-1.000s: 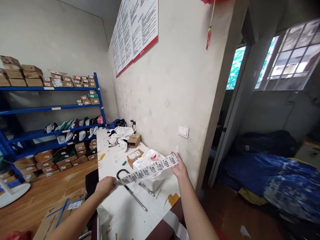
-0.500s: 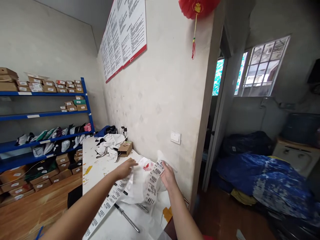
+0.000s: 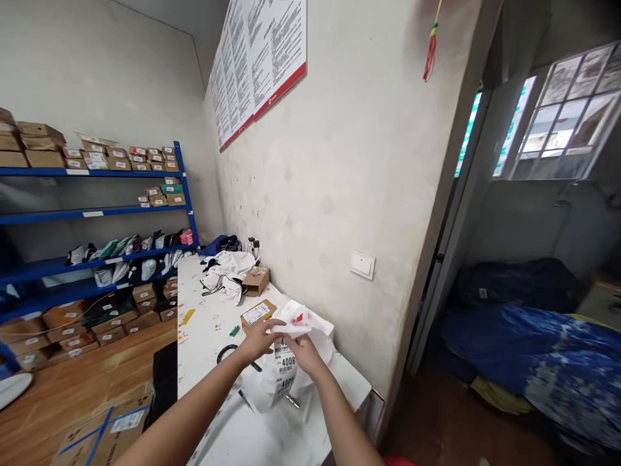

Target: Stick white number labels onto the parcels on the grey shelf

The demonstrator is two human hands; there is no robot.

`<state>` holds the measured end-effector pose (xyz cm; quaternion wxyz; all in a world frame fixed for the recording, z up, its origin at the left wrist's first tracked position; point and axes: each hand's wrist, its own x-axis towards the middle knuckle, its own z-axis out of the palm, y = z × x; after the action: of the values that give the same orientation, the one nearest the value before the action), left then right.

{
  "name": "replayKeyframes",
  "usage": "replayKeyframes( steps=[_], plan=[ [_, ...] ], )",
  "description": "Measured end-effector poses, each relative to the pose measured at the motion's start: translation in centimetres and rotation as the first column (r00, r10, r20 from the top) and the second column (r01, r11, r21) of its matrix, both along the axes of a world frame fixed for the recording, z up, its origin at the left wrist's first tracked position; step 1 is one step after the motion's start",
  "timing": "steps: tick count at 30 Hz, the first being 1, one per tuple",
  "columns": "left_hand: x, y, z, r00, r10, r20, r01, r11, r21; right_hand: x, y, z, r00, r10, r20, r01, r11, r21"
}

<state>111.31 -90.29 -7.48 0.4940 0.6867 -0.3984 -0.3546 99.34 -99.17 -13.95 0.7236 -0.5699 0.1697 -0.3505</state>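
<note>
Close together over the white table [image 3: 204, 304], my two hands pinch a thin white sheet [image 3: 313, 320] marked with red. My left hand [image 3: 259, 342] has its fingers closed on the near left edge. My right hand [image 3: 306, 356] grips just to the right, thumb and fingers pressed together. Below them hangs a strip of printed labels [image 3: 287, 364], with 4008 and 4009 readable; its upper end is hidden by the sheet and fingers. Under the hands, a metal rod [image 3: 292, 401] and a dark curved handle [image 3: 226, 353] lie partly covered by white material.
A cardboard box with a label [image 3: 257, 314] lies beyond my left hand. Farther back are an open small box [image 3: 256, 281] and white cloth [image 3: 233, 265]. Blue shelving [image 3: 97, 213] stands at left, the wall with a switch [image 3: 363, 265] at right.
My hands have come together and now hold the white sheet's edge. The long label strip under my left arm is out of sight. The view has shifted, revealing the labelled box.
</note>
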Motion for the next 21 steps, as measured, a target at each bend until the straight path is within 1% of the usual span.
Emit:
replayKeyframes(
  steps=[2,3,5,7,9,11,15,18,21],
  plan=[
    [0.6,0.2,-0.1,0.983,0.081,-0.163,-0.078,0.997,0.022,0.1,0.7,-0.5,0.996,0.080,-0.033,-0.081,0.996,-0.033],
    [0.9,0.2,0.0,0.962,0.126,-0.243,-0.122,0.992,0.032,0.2,1.1,-0.7,0.991,0.123,-0.045,-0.125,0.991,-0.043],
    [1.3,0.3,0.4,0.898,0.205,-0.389,-0.198,0.979,0.059,0.2,2.0,-1.2,0.980,0.194,-0.050,-0.196,0.979,-0.051],
    [1.7,0.6,1.2,0.825,0.239,-0.512,-0.234,0.969,0.076,0.1,3.1,-1.6,0.970,0.238,-0.045,-0.240,0.969,-0.048],
    [1.9,1.0,2.0,0.759,0.216,-0.614,-0.238,0.970,0.046,-0.1,4.1,-1.8,0.966,0.255,-0.033,-0.256,0.966,-0.038],
    [1.9,1.5,2.6,0.702,0.165,-0.693,-0.238,0.971,-0.009,-0.1,5.1,-1.9,0.965,0.262,-0.015,-0.262,0.965,-0.021],
    [1.8,2.4,3.2,0.612,0.047,-0.789,-0.211,0.972,-0.105,0.2,6.8,-1.1,0.960,0.271,0.065,-0.275,0.960,0.056],
    [1.4,2.9,3.4,0.592,-0.048,-0.804,-0.172,0.968,-0.184,0.8,8.3,-0.2,0.963,0.239,0.129,-0.256,0.957,0.138],
    [1.0,3.3,3.8,0.623,-0.083,-0.778,-0.158,0.961,-0.229,1.3,9.6,0.7,0.970,0.181,0.160,-0.211,0.957,0.198]
  ],
)
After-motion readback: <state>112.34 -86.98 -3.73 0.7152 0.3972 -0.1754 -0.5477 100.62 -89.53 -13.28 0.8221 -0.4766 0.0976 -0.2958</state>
